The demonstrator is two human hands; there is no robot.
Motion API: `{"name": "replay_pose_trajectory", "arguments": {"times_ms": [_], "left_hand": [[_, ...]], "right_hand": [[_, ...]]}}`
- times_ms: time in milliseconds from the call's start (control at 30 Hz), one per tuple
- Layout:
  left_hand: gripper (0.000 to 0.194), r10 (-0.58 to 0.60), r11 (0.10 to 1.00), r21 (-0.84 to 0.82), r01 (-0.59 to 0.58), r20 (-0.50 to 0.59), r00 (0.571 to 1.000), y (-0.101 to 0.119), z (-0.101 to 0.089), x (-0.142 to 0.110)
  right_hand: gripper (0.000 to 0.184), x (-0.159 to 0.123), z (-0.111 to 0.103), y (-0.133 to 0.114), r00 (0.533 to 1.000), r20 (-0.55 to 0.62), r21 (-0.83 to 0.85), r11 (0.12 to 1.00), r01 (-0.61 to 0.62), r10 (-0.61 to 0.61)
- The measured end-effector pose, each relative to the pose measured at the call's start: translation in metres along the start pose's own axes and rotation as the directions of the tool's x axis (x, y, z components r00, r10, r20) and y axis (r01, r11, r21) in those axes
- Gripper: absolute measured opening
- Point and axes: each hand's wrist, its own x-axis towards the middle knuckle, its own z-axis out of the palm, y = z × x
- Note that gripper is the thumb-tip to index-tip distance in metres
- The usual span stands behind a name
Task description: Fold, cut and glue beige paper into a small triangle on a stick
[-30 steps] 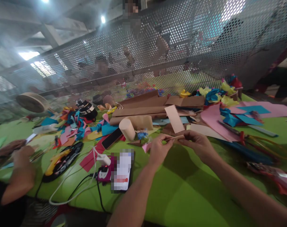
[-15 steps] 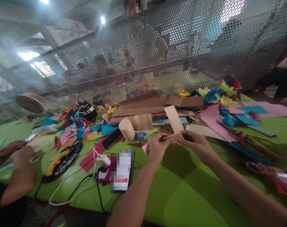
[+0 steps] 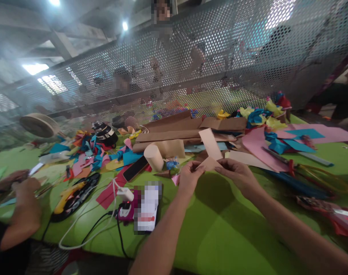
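Note:
Between my two hands is a small piece of pale brown paper (image 3: 209, 163), held a little above the green table. My left hand (image 3: 190, 175) pinches its left edge, and the fingers of my right hand (image 3: 234, 172) grip its right edge. Just beyond it, a light tan paper strip (image 3: 210, 143) lies slanted on the pile. A cream paper roll (image 3: 153, 157) stands left of my left hand, near a small blue scrap (image 3: 172, 164) and a pink scrap (image 3: 176, 179).
Brown cardboard sheets (image 3: 168, 135) lie along the back. Left are two phones, one lit (image 3: 147, 208) and one dark (image 3: 135, 168), beside a purple power socket (image 3: 128, 210) with cables. Scissors (image 3: 291, 168) lie right. A co-worker's hands (image 3: 21, 179) work at far left.
The paper in my hands has tilted, so its face now shows with a raised peak at the top. Both hands stay nearly in place.

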Motion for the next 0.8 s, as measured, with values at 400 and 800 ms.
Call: {"name": "replay_pose_trajectory", "arguments": {"times_ms": [400,800], "left_hand": [[0.021,-0.016,0.975,0.222,-0.014,0.131,0.991,0.008,-0.002,-0.005],[0.009,0.268,0.808,0.504,-0.304,0.144,0.953,0.017,0.003,-0.013]], "right_hand": [[0.049,0.005,-0.006,0.0,0.985,-0.162,0.016,0.998,0.065,-0.062],[0.048,0.001,-0.005,-0.003,0.994,0.003,-0.121,0.987,0.108,-0.109]]}}
